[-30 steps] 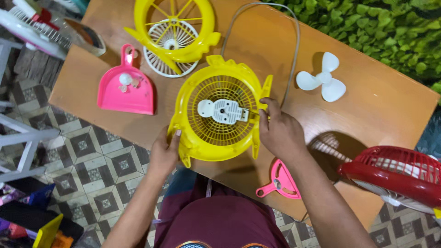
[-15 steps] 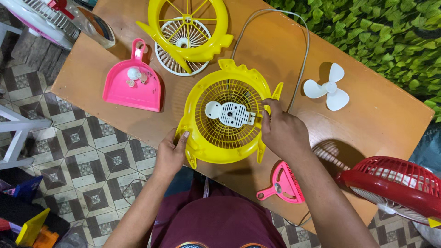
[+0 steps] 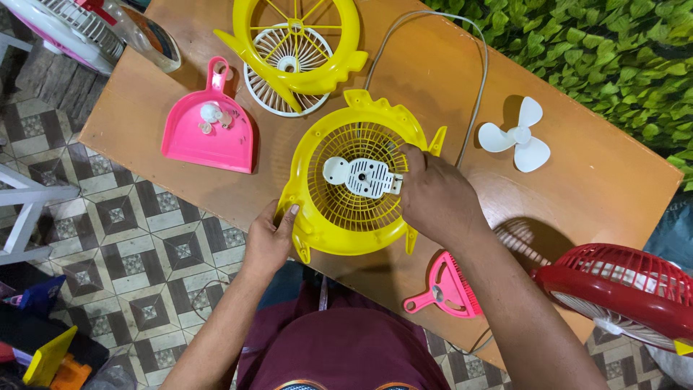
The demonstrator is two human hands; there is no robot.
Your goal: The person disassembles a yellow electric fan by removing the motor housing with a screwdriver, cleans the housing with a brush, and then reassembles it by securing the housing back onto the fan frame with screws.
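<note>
- A yellow fan housing [image 3: 354, 184] is being held flat on the wooden counter [image 3: 577, 180], at the near edge, with part of it overhanging that edge.
- The housing's lower left rim is being gripped by the left hand [image 3: 268, 242]; its fingers are curled around the rim, the thumb lying on top, the fingertips hidden beneath.
- The right side of the housing's grille is being covered by the right hand [image 3: 437, 198]; its fingers are being pressed together against a white motor block [image 3: 364, 175] at the grille's centre, though whether anything is pinched cannot be told.
- A grey cord [image 3: 473, 94] is being led away behind the housing; its near end is hidden under the right hand.
- Left of the housing, a pink dustpan [image 3: 209, 130] holding small white parts, too small to identify, is lying.
- Behind the housing, a yellow ring frame [image 3: 299, 43] is resting on a white grille [image 3: 285, 79], partly hiding it.
- Right of the housing, a white propeller blade [image 3: 518, 135] is lying.
- A red fan [image 3: 621, 292], far right of the housing, is being cut off by the frame edge.
</note>
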